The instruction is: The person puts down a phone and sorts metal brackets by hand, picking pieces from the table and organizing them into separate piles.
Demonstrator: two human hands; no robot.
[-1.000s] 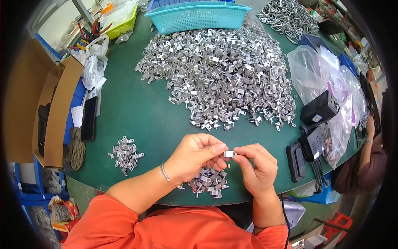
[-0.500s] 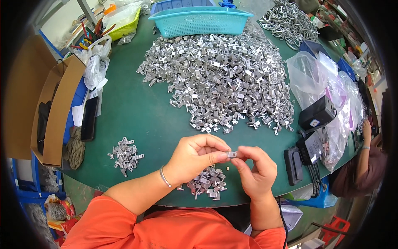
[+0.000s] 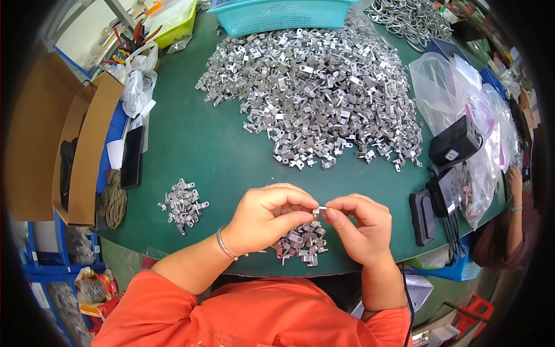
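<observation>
Between my two hands is a small bent metal bracket (image 3: pixel 318 210), pinched at its ends. My left hand (image 3: pixel 267 215) closes thumb and fingers on its left side. The thumb and index finger of my right hand (image 3: pixel 361 226) meet on its right side. Below the hands, near the table's front edge, lies a small heap of metal brackets (image 3: pixel 302 243), partly covered by my left hand. Another small heap of brackets (image 3: pixel 184 205) sits farther left. A large pile of the same loose brackets (image 3: pixel 329 98) spreads over the table beyond my hands.
A turquoise plastic basket (image 3: pixel 283 18) stands behind the large pile on the green table (image 3: pixel 185 139). At left are an open cardboard box (image 3: pixel 87 156) and a dark phone (image 3: pixel 132 156). Clear plastic bags (image 3: pixel 439 87), a black device (image 3: pixel 455 140) and cables lie right. Another person's arm (image 3: pixel 514 214) shows far right.
The bracket has been turned between my fingers and now shows its narrow edge. The whole view has shifted slightly, so the table things appear higher and more to the right.
</observation>
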